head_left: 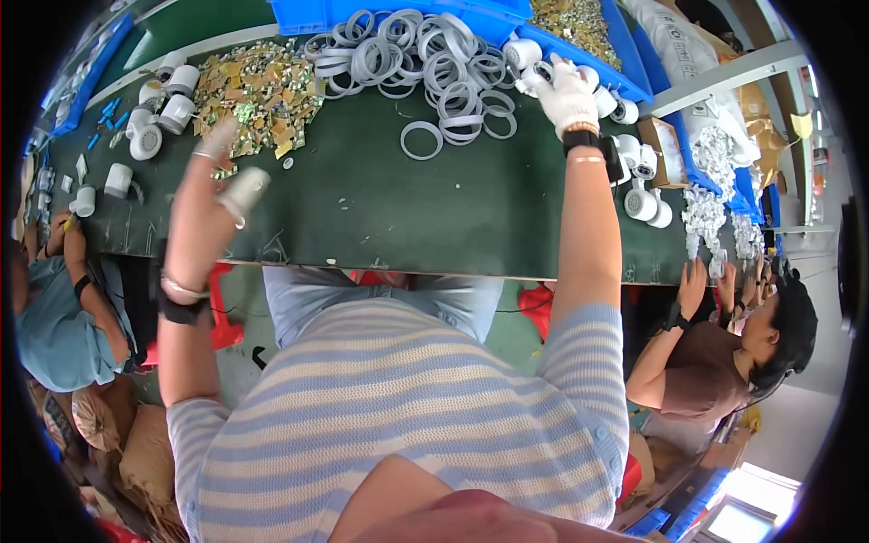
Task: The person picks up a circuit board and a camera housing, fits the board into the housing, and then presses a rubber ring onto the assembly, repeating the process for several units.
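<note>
"Where are the white housings (522,52)?"
"Right at the fingers of our gloved right hand (570,101); we cannot tell whether they grip one."
"And our left hand (201,213)?"
"Blurred, its fingers spread wide; the circuit boards (267,100) lie just beside and beyond them."

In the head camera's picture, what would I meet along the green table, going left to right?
Small blue pieces, white rounded housings, green-and-tan bits, grey rings, gloved right hand, cardboard box, clear plastic parts.
</note>
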